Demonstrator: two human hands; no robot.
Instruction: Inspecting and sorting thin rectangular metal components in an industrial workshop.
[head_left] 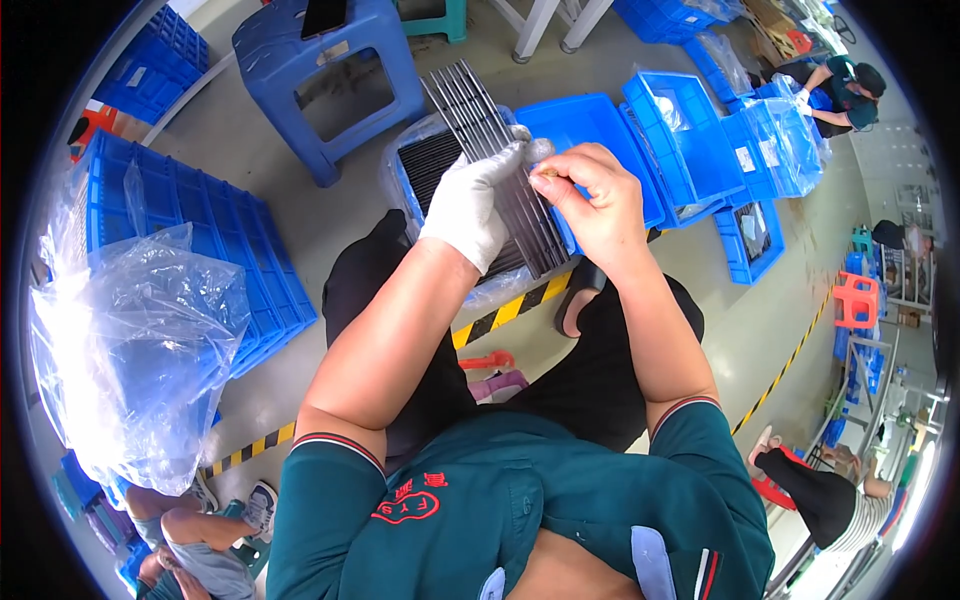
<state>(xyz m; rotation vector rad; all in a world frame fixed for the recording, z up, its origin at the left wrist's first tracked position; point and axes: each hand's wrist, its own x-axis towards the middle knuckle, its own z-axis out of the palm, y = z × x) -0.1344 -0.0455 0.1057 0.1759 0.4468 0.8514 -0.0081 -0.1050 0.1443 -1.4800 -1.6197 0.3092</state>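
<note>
While the person sits, the gloved left hand [470,205] is wrapped around a stack of thin grey plates [505,165], gripping it from the left side and holding it tilted above the knees. The bare right hand [595,205] touches the right edge of the stack, with thumb and forefinger pinching something small there; what it is cannot be told. Just behind the stack stands a bag-lined bin [420,165] with dark plates inside. Farther away, on the grey floor [300,210], are a blue stool [335,70] and blue crates [690,135].
</note>
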